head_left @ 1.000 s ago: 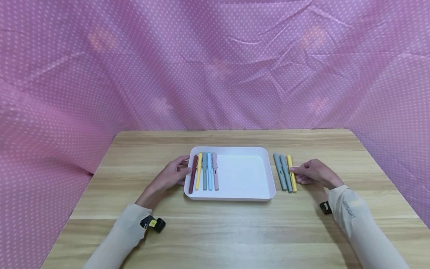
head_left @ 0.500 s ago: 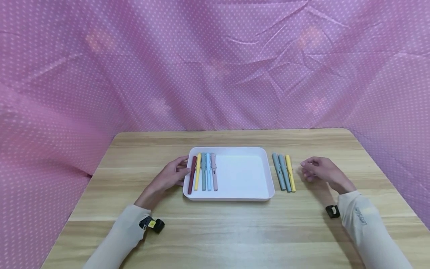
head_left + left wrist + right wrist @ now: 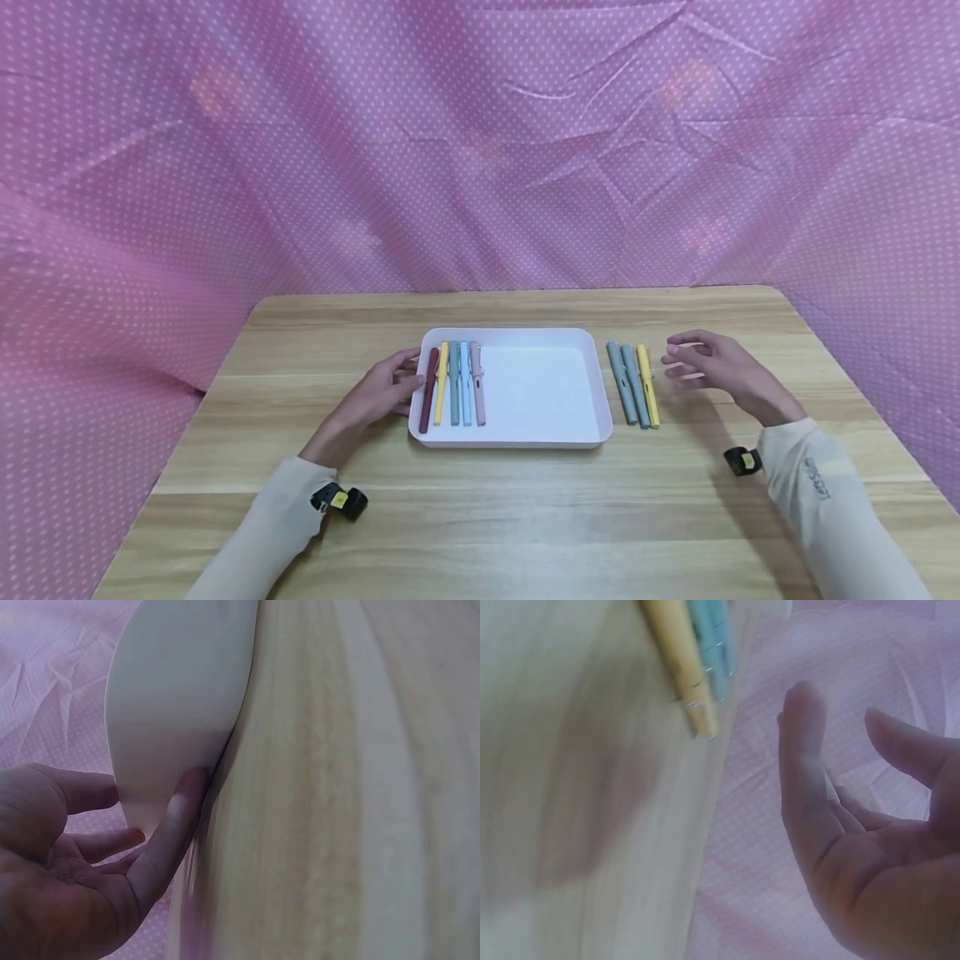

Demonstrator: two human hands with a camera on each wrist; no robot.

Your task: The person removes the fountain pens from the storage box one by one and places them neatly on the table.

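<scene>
A white tray (image 3: 540,437) lies mid-table with several pens in a row at its left end: dark red (image 3: 430,389), yellow (image 3: 441,383), grey-green, light blue and pink (image 3: 477,383). My left hand (image 3: 378,394) rests with straight fingers against the tray's left wall (image 3: 176,697); a fingertip (image 3: 187,795) touches it. Right of the tray lie two grey-blue pens (image 3: 627,383) and a yellow pen (image 3: 648,386) on the table. My right hand (image 3: 708,367) hovers just right of them, fingers relaxed, holding nothing (image 3: 855,825). The yellow pen's end (image 3: 682,667) shows in the right wrist view.
The wooden table (image 3: 525,517) has rounded far corners. Pink dotted cloth (image 3: 480,142) hangs close behind and on both sides. Small black wrist cameras (image 3: 341,500) sit at each sleeve cuff.
My right hand let go of the yellow pen on the table, drew back to the right and lifted with fingers open. The left hand stayed at the tray.
</scene>
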